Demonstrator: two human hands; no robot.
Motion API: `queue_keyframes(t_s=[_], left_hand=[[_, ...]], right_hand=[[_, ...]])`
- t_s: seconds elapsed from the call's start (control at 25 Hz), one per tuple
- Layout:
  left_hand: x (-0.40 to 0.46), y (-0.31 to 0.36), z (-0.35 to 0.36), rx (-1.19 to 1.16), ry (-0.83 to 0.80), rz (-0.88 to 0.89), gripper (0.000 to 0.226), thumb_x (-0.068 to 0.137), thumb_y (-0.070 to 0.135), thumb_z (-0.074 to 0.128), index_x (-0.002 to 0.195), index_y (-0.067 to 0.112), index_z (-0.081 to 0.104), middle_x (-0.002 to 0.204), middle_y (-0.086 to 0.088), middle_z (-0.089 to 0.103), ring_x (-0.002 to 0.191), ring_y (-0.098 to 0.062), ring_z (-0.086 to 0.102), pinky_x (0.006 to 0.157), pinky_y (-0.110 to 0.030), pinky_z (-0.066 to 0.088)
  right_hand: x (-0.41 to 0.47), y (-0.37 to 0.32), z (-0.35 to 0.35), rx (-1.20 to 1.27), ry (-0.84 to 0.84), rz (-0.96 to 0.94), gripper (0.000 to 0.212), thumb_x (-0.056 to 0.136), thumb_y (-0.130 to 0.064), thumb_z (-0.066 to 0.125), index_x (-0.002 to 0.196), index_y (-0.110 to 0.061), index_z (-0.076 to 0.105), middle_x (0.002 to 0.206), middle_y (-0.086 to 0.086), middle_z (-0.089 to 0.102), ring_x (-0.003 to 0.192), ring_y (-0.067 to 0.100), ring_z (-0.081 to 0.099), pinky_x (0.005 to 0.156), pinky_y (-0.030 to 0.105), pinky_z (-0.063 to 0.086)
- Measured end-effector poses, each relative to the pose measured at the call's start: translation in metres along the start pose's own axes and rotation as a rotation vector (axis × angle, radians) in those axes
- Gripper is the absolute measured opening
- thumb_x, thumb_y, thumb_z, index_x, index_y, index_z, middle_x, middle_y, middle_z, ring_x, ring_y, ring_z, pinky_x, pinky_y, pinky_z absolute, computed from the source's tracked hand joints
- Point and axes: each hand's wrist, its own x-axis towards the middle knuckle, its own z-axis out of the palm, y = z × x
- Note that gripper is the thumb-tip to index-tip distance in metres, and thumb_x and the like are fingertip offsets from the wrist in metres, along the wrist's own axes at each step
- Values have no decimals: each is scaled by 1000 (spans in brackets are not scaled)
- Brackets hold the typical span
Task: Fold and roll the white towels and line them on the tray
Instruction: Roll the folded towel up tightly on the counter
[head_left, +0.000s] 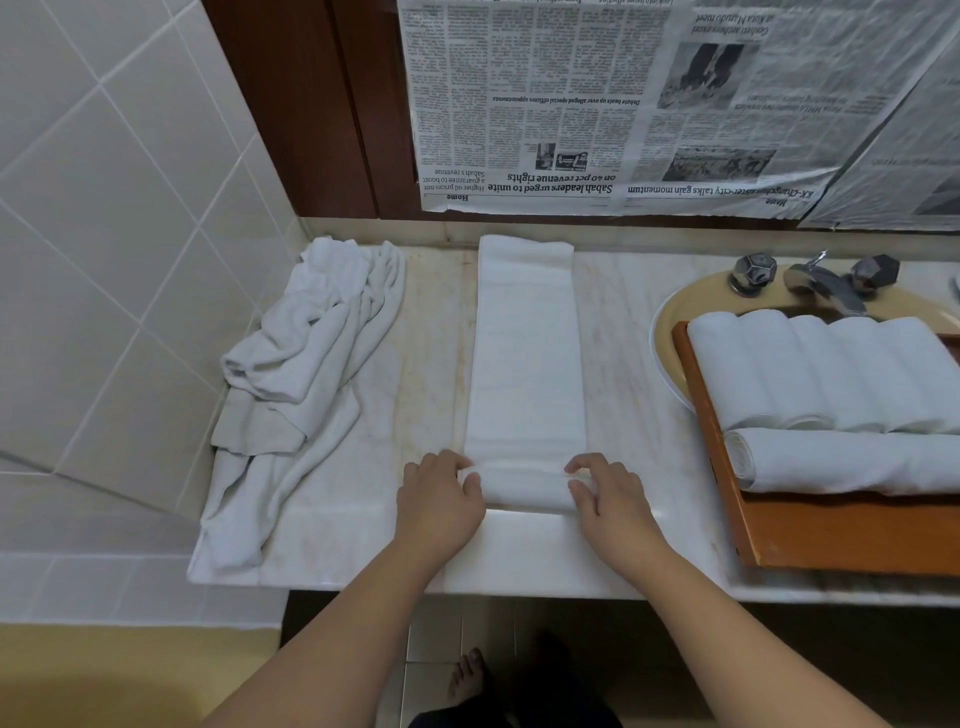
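While both hands (440, 499) (610, 491) pinch its rolled near end, the towel (524, 358) stretches away.

folded towel (524, 358) centre of counter (623, 322) | towel pile (306, 364) left | tray (831, 530) right over sink (670, 332)

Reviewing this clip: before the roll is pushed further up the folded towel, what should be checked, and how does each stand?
1. Left hand grips the roll's left end: ok.
2. Right hand grips the right end: ok.
3. Folded towel lies flat and straight ahead of the roll: ok.
4. Roll tightness: cannot tell.
5. Tray has bare space for another roll: ok.
6. Unfolded towels lie apart from the strip: ok.
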Motion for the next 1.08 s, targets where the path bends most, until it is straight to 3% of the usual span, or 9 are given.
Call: queue_keyframes(t_s=[0.12,0.24,0.32,0.4,0.48,0.64,0.72,0.84,1.08], left_hand=[[-3,12,7,148,117,308,43,81,7,65,117,31,60,112,3,51,101,-22,47,80,-31,41],[-8,11,28,287,140,658,38,64,-4,74,96,15,68,93,-2,60,82,-23,57,69,-31,45],[-14,5,37,273,132,678,40,73,0,58,110,6,70,101,-6,65,90,-26,62,82,-40,56],[-22,-4,46,313,110,652,55,81,9,45,133,-3,62,126,-15,65,117,-32,61,110,-44,45],[-32,-9,51,428,54,638,57,94,15,39,145,-9,50,145,-24,55,137,-40,50,122,-50,31],[-36,-2,54,519,-13,569,57,107,26,29,152,-7,41,156,-23,43,148,-38,37,126,-52,22],[-34,-1,48,464,34,549,56,105,32,40,149,-1,46,151,-16,49,143,-31,44,125,-45,23],[-31,-1,39,410,65,609,49,103,37,43,141,7,51,136,-6,53,127,-25,49,122,-38,26],[-26,-1,32,384,49,632,44,98,42,48,131,15,57,118,0,60,108,-21,56,103,-33,35]], right_hand=[[-7,-10,13,-275,201,-244,38,87,-5,72,117,-28,66,112,1,55,103,22,50,89,37,49],[-14,-8,34,-391,244,-460,67,63,4,87,126,-8,67,111,10,66,102,30,66,90,44,57],[-18,-9,46,-392,264,-413,68,70,0,81,135,-2,62,123,15,66,113,35,66,106,46,50],[-23,-12,56,-473,273,-344,61,86,-17,71,143,-2,55,137,16,61,128,33,58,120,47,37],[-22,-16,61,-493,267,-314,56,97,-29,61,145,-1,52,140,16,58,133,32,53,123,49,31],[-13,-17,55,-488,302,-394,42,101,-34,59,132,-6,57,126,14,61,117,32,59,114,49,39],[-11,-15,49,-496,341,-478,32,97,-32,66,119,-11,55,112,12,61,102,32,60,100,46,47],[-10,-12,47,-476,331,-409,29,101,-41,53,107,-13,60,102,5,56,90,28,54,85,39,46],[-11,-10,43,-444,270,-359,37,101,-49,44,113,-18,60,103,0,55,90,23,53,80,37,47]])
